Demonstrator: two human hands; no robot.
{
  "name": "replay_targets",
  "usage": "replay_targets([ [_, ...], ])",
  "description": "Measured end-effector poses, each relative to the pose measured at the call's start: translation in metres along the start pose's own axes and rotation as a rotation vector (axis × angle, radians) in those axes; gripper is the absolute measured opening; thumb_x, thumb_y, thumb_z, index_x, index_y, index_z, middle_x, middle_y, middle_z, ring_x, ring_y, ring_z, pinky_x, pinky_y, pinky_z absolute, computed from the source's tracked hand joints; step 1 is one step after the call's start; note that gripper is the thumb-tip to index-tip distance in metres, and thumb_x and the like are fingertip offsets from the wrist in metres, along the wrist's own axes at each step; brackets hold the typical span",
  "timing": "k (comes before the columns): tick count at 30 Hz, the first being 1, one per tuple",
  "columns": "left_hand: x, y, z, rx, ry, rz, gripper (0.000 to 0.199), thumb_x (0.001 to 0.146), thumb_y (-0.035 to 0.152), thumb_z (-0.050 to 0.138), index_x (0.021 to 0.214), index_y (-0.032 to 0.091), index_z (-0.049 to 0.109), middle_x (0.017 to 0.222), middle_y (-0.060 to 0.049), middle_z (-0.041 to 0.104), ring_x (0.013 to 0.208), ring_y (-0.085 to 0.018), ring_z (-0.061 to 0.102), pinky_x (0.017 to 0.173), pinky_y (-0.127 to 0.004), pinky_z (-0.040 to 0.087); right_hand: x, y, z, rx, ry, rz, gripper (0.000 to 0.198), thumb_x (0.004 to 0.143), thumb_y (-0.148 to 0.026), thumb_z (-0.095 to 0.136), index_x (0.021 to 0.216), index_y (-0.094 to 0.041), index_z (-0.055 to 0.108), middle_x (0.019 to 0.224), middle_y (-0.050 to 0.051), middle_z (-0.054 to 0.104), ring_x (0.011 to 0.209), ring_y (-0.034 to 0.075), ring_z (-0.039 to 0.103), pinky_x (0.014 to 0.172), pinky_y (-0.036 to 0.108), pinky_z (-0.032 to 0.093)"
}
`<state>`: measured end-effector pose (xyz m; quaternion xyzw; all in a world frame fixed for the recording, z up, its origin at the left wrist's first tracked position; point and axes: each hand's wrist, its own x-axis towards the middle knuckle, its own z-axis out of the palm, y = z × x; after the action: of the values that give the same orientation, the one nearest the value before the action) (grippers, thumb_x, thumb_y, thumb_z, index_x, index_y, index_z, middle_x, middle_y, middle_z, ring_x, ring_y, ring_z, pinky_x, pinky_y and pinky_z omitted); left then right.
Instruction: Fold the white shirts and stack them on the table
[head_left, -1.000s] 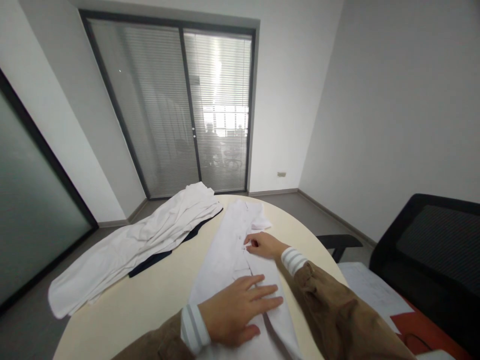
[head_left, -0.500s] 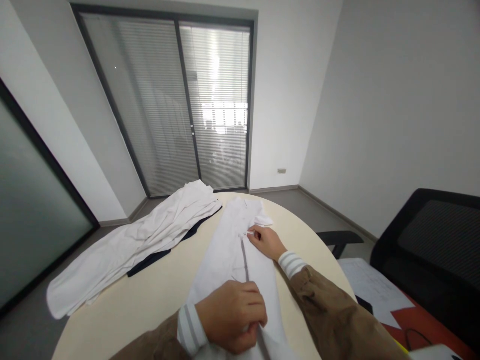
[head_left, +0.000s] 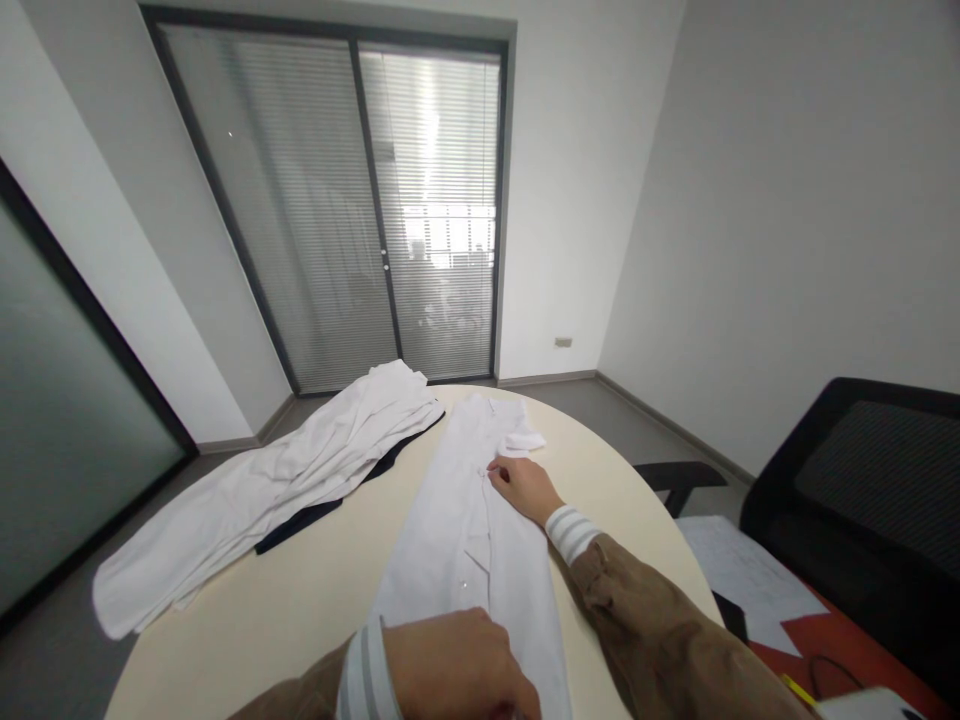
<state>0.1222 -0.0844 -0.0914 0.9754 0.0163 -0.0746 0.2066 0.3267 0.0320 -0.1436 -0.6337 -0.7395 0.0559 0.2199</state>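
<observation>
A long white coat (head_left: 435, 545) lies lengthwise on the round table, its front edges meeting along the middle. A small button shows on it between my hands. My right hand (head_left: 529, 488) is at the upper part of the front, thumb and forefinger pinching the cloth edge. Nearer to me, my left hand (head_left: 465, 665) is closed low over the front edge of the coat, its fingertips partly cut off by the bottom of the view. Another white garment (head_left: 300, 470) lies rumpled at the left, on top of a dark cloth (head_left: 300, 525).
The cream round table (head_left: 247, 640) carries the garments. At the right stands a black office chair (head_left: 847, 470) with its armrest close to the table edge. Papers (head_left: 742, 570) and a red surface (head_left: 840, 640) are beside it. Glass doors with blinds (head_left: 435, 220) are beyond.
My left hand has moved down toward me along the coat front, uncovering a button. The gap between the front edges has closed. My right hand has shifted slightly left.
</observation>
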Motion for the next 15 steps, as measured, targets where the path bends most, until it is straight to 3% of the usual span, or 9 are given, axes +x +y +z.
replay_targets([
  [2,-0.001,0.0,0.0,0.012,-0.035,0.051,0.008,0.078,0.014,0.063,0.079,0.021,0.067,0.07,0.0,0.069,0.068,-0.019,0.066,0.058,-0.028,0.041,0.001,-0.002,0.001,-0.018,0.002,0.011,0.026,0.095,-0.035,0.05,0.104,-0.025,0.071,0.093,0.003,0.075,0.087,0.019,0.066,0.071,0.026,0.038],
  [5,-0.006,0.0,0.0,0.004,-0.077,0.072,0.012,0.079,0.017,0.062,0.068,0.021,0.062,0.067,-0.001,0.068,0.065,-0.019,0.065,0.053,-0.028,0.039,0.001,-0.003,0.0,-0.035,0.007,0.012,0.027,0.097,-0.035,0.048,0.104,-0.024,0.071,0.097,0.004,0.075,0.09,0.019,0.067,0.072,0.026,0.038],
  [10,-0.016,-0.001,0.008,0.036,-0.148,-0.045,0.011,0.078,0.016,0.061,0.069,0.021,0.064,0.064,-0.001,0.068,0.056,-0.019,0.062,0.046,-0.027,0.034,0.0,-0.004,0.001,-0.041,0.022,0.021,0.026,0.098,-0.034,0.047,0.106,-0.024,0.069,0.1,0.004,0.075,0.093,0.019,0.067,0.074,0.026,0.039],
  [15,-0.013,-0.005,0.042,0.169,-0.099,-0.107,0.01,0.086,0.028,0.063,0.078,0.023,0.067,0.063,-0.001,0.068,0.052,-0.02,0.062,0.046,-0.028,0.032,0.001,-0.004,0.003,-0.038,0.008,0.044,0.024,0.098,-0.034,0.048,0.106,-0.024,0.068,0.101,0.004,0.075,0.093,0.02,0.067,0.074,0.027,0.04],
])
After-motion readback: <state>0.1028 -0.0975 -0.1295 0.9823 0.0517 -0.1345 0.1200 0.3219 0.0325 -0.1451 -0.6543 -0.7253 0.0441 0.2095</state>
